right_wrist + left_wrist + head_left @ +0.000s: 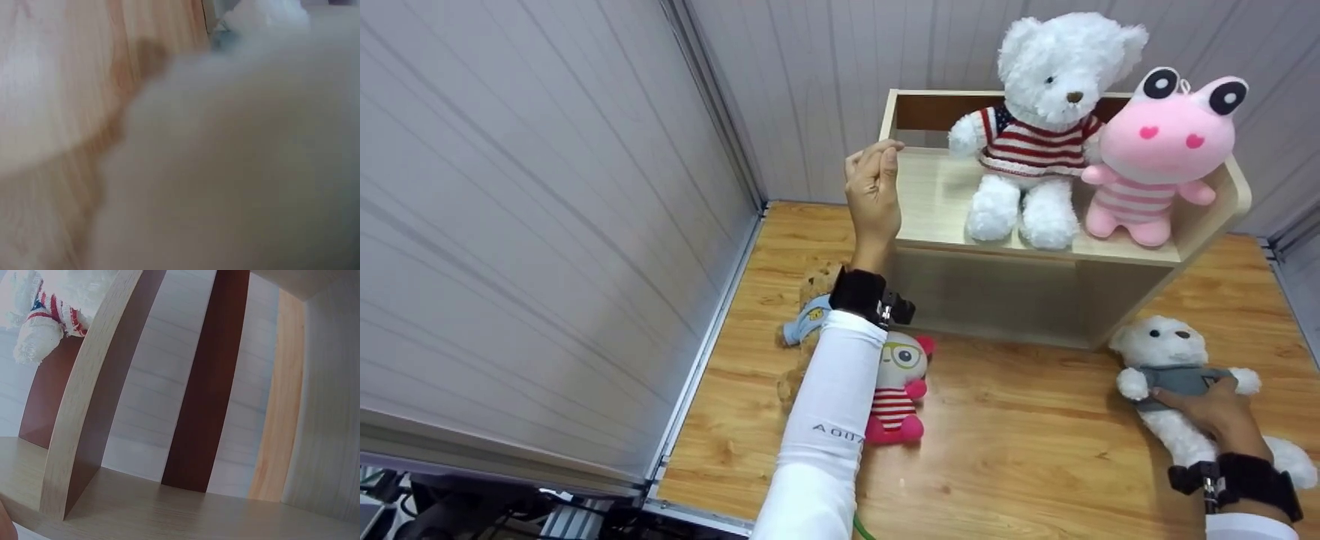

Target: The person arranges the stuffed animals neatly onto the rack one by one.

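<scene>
My left hand (874, 187) is at the left side panel of a pale wooden shelf (930, 195), fingers curled at its edge. In the left wrist view a bit of that hand (7, 526) shows beside the panel. My right hand (1222, 412) grips a white teddy bear (1166, 345) in a grey shirt around its middle, at the lower right. Blurred white fur (225, 169) fills most of the right wrist view. On the shelf top sit a white bear (1069, 67) in a striped sweater and a pink frog plush (1170, 142), side by side.
On the wooden floor (997, 450), a brown bear (817, 281) in blue and a pink-and-white plush (894, 401) lie partly behind my left forearm. Grey panel walls (547, 187) stand left and behind. Inside, the shelf has a dark red back slat (208, 382).
</scene>
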`<action>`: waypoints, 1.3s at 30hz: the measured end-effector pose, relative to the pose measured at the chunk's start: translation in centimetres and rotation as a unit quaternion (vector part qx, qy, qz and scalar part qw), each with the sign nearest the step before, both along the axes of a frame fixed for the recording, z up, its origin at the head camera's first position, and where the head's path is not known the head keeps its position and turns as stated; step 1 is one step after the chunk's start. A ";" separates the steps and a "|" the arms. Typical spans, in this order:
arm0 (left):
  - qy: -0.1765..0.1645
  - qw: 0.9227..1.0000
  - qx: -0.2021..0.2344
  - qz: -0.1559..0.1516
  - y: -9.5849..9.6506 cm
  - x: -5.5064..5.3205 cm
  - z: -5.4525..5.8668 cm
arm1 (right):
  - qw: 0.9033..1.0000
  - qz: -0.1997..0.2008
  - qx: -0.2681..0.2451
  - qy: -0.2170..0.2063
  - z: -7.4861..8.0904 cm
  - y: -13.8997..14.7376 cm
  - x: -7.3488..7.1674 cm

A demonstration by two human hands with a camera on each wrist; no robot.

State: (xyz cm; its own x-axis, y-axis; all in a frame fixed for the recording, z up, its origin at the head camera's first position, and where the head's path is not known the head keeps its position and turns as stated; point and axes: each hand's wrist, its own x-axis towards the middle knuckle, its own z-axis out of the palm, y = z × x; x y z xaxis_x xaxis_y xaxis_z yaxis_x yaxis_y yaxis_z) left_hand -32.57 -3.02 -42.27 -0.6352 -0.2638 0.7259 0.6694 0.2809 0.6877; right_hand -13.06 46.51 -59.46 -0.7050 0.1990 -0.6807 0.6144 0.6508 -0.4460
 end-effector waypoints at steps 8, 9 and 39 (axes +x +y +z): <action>-0.006 1.000 0.002 -0.003 0.0 -0.1 -0.1 | 0.998 -0.003 0.058 0.030 -1.0 -1.2 0.7; -0.008 1.000 0.002 -0.004 0.0 0.0 -0.1 | 0.998 -0.005 0.062 0.032 -1.2 -1.3 0.8; 0.003 1.000 -0.007 0.001 0.0 -0.2 -0.2 | 0.974 -0.125 0.140 0.127 -4.8 -4.3 3.2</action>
State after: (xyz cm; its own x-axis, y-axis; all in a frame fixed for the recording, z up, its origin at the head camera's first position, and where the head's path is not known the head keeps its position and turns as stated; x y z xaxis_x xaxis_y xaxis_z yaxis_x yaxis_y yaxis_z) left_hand -32.75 -3.01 -42.45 -0.6302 -0.2541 0.7337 0.6732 0.2920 0.6794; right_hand -9.88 42.20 -64.25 -0.7492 0.5390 -0.3848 0.6623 0.6136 -0.4299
